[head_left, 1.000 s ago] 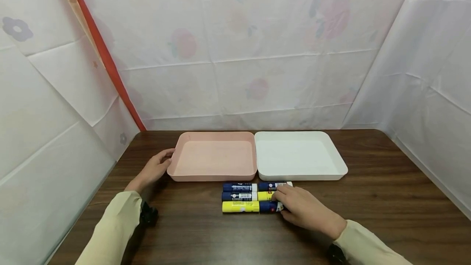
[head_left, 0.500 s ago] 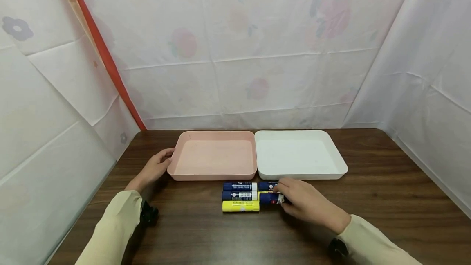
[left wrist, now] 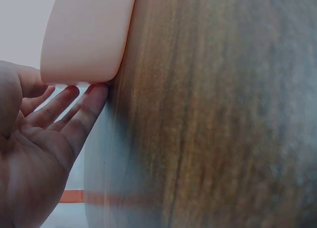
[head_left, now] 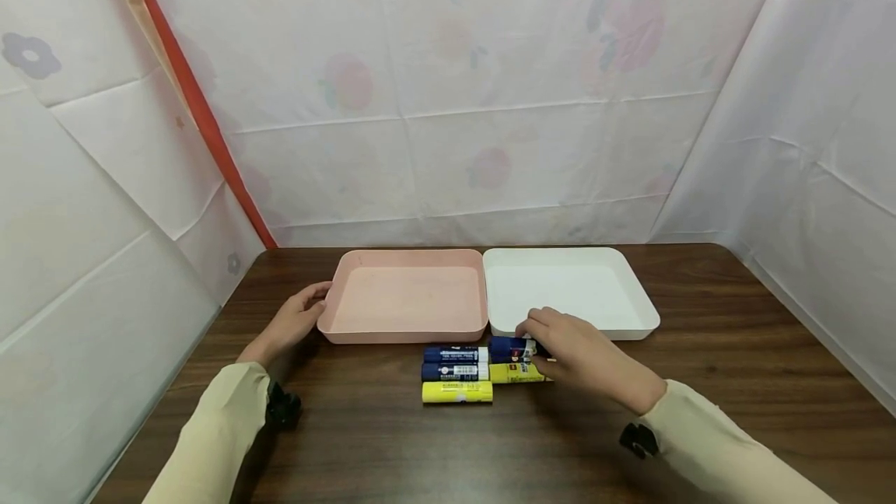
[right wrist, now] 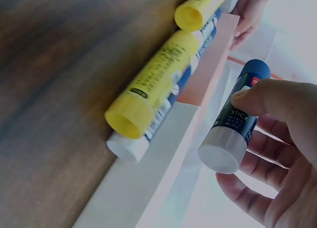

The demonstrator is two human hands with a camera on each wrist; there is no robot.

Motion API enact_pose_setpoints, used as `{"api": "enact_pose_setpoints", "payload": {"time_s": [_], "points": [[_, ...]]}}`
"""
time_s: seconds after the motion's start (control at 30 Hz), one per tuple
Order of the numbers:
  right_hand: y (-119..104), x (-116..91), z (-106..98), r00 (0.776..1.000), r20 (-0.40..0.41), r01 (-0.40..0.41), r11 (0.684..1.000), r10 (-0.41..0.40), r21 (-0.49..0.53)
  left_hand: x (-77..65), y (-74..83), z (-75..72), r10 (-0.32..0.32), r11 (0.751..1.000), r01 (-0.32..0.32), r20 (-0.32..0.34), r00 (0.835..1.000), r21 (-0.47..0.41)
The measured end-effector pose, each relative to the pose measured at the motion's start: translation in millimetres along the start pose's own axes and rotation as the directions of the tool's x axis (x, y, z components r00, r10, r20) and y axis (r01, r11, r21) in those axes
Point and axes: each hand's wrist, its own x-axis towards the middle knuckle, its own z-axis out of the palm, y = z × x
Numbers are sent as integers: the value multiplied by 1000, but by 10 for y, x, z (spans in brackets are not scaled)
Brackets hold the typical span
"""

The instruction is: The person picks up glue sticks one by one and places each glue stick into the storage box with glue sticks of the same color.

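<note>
Patterned white cloth (head_left: 434, 138) behind dark wood table (head_left: 336, 442). On the table, pink tray (head_left: 406, 298) and white tray (head_left: 563, 286), side by side. At pink tray's outer left wall, left hand (head_left: 287, 329), fingers extended, fingertips touching. Near white tray's front edge, right hand (head_left: 588, 356), narrow grip, pinching dark blue glue stick (right wrist: 234, 118). Long axis roughly left to right in the head view, blue end leftward, white end rightward; slanted in the right wrist view. Relative to grip: between thumb and fingers, thumb on mid-barrel, both ends protruding past thumb. Apart from lying sticks: yellow glue stick (head_left: 512, 373); to its left, two dark blue sticks (head_left: 448, 372) and front yellow stick (head_left: 457, 392), roughly parallel.
</note>
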Motion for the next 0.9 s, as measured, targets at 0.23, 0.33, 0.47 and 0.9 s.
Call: {"api": "enact_pose_setpoints", "payload": {"time_s": [0.23,0.33,0.47,0.9], "points": [[53,149,-63,1000,1,4,1000,-4,-22,-10,6,-1,-17,1000,17,13,1000,-10],[66,209,-88,1000,-10,1,1000,-1,-24,-17,13,-2,-23,1000,23,18,1000,-10],[74,275,-102,1000,-18,3,1000,-3,-23,-27,15,4,-12,1000,12,18,1000,-8],[137,487,-107,999,-21,-26,999,26,-29,-45,24,26,-11,1000,12,19,1000,-21]]}}
